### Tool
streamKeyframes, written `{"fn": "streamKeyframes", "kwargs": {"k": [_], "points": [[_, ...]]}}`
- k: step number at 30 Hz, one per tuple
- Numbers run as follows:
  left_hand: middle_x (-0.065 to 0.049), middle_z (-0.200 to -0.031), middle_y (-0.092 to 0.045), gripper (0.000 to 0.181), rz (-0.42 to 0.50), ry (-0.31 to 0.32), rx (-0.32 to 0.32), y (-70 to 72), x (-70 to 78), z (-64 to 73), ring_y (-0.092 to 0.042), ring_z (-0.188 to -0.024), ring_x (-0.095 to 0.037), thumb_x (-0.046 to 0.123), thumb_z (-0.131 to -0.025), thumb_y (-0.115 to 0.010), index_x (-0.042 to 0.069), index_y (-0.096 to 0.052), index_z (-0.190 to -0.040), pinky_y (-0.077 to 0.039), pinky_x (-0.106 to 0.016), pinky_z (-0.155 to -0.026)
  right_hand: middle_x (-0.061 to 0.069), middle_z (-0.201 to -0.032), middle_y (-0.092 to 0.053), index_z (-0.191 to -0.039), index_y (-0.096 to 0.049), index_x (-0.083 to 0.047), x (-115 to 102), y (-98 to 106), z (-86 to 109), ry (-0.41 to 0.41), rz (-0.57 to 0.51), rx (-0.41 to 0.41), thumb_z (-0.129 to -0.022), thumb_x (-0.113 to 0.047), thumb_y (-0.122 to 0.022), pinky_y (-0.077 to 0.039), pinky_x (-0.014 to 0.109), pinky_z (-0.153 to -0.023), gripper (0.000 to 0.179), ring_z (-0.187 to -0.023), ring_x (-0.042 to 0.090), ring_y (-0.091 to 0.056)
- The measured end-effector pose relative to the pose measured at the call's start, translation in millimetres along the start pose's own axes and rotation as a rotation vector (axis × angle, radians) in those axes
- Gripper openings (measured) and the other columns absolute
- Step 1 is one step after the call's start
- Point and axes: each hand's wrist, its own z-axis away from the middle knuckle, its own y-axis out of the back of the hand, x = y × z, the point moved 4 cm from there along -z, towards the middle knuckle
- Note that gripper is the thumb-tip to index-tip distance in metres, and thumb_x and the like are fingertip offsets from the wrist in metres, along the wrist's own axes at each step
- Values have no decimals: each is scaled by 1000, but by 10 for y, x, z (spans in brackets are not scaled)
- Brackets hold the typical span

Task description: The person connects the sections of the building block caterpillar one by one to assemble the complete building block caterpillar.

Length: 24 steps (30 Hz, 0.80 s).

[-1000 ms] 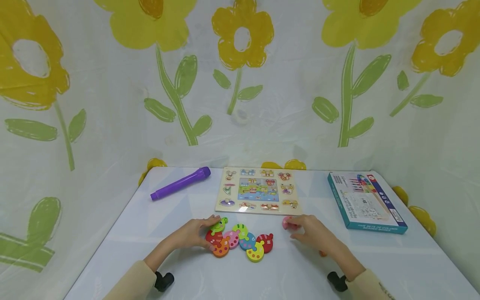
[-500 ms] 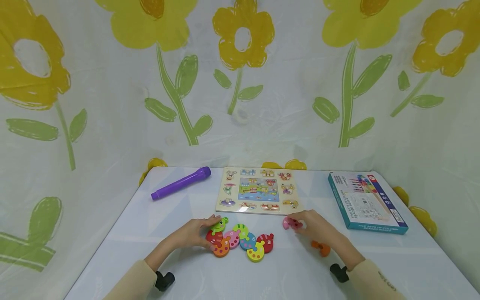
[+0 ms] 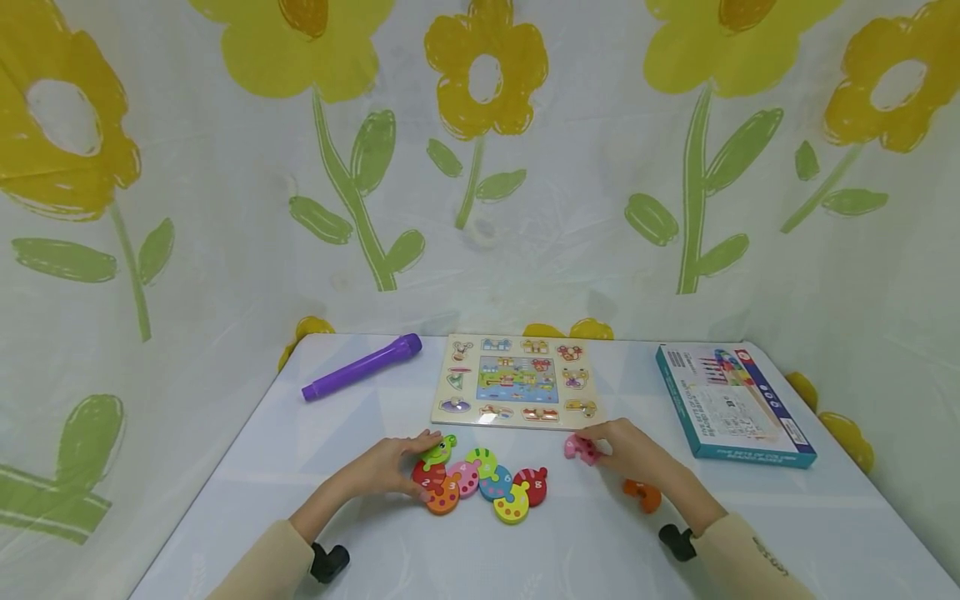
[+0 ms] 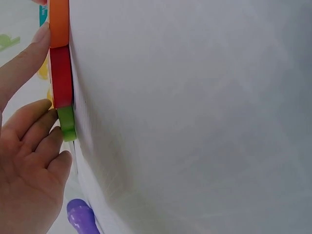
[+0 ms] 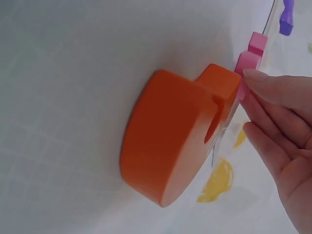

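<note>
Numbered wooden caterpillar puzzle pieces lie joined in a curve on the table, from a green head with a face to a red piece marked 8. My left hand rests at the head end with relaxed fingers. Its thumb touches the orange piece, and its fingers lie beside the red piece and green head. To the right of the row, my right hand pinches a pink puzzle piece between thumb and fingers. An orange puzzle piece lies loose under the right wrist.
A wooden picture board lies behind the puzzle. At the back left is a purple microphone-shaped stick. A flat teal-edged box lies at the right. A flowered curtain surrounds the table.
The right hand has shifted slightly and turned the pink piece, still pinching it. More of the loose orange piece now shows beside the right wrist. The left hand has stayed in place.
</note>
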Motion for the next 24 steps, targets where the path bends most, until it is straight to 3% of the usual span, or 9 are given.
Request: {"fn": "streamKeyframes", "kwargs": {"k": [4, 15, 24], "points": [[-16, -149, -39, 84, -8, 2, -1, -3, -6, -5, -31, -138, -37, 31, -74, -83, 5, -44, -144, -28, -57, -109, 6, -111, -70, -116, -70, -6, -1, -13, -7, -20, 1, 0, -80, -1, -76, -51, 44, -93, 37, -108, 28, -60], [-18, -149, -38, 85, -13, 6, 4, -9, -15, -10, -31, -138, -38, 31, -74, -84, 6, -44, -144, -28, -58, -108, 6, -113, -69, -118, -69, -5, -10, -56, -39, -43, -22, 1, -77, -2, -79, -54, 39, -90, 42, -103, 23, -59], [-18, -149, -37, 85, -9, 13, 2, -6, -12, -2, -31, -138, -38, 31, -74, -84, 6, -44, -144, -28, -58, -109, 3, -105, -70, -119, -69, -6, -9, -69, -29, -72, -12, 13, -76, -6, -81, -55, 37, -87, 45, -99, 21, -61]]}}
